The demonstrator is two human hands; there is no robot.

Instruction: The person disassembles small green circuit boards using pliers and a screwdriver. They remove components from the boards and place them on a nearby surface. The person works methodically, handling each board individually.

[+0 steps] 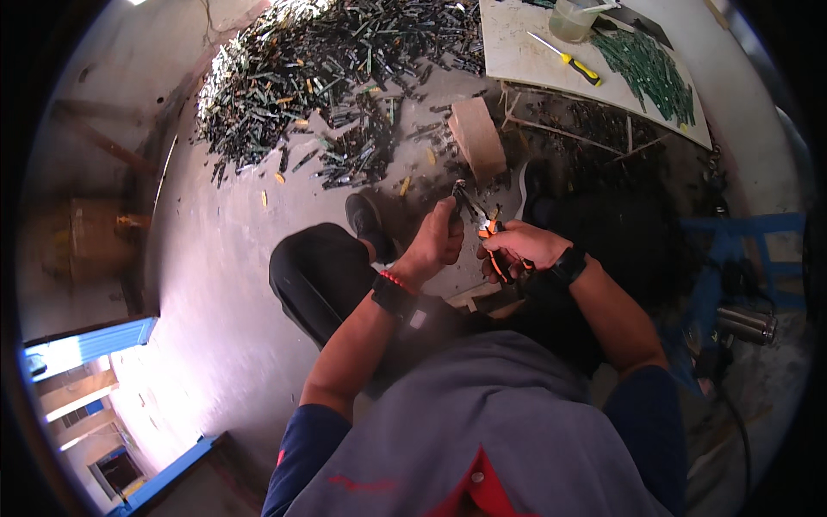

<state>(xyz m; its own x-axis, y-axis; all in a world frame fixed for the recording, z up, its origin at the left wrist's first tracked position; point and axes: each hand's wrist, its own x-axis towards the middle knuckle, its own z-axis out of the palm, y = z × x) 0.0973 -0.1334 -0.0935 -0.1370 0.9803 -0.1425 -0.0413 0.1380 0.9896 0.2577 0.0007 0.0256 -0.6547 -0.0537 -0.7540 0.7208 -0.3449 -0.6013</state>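
Observation:
My left hand (436, 239) is closed around a small dark piece (459, 195) with a shiny metallic upper end, thumb pressed along it. What the piece is, I cannot make out. In my right hand (532, 245) is a pair of pliers (491, 229) with orange and black handles, the jaws pointing up and left toward the dark piece. Whether the jaws touch it is too small to tell. Both hands are held in front of me between my knees, above the floor.
A large heap of dark and green strips (345, 69) covers the floor ahead. Beyond my hands stands a brown block (476, 138). On the low board table (525, 65) at right lie a yellow screwdriver (568, 60), green strips (646, 73) and a clear tub (570, 21).

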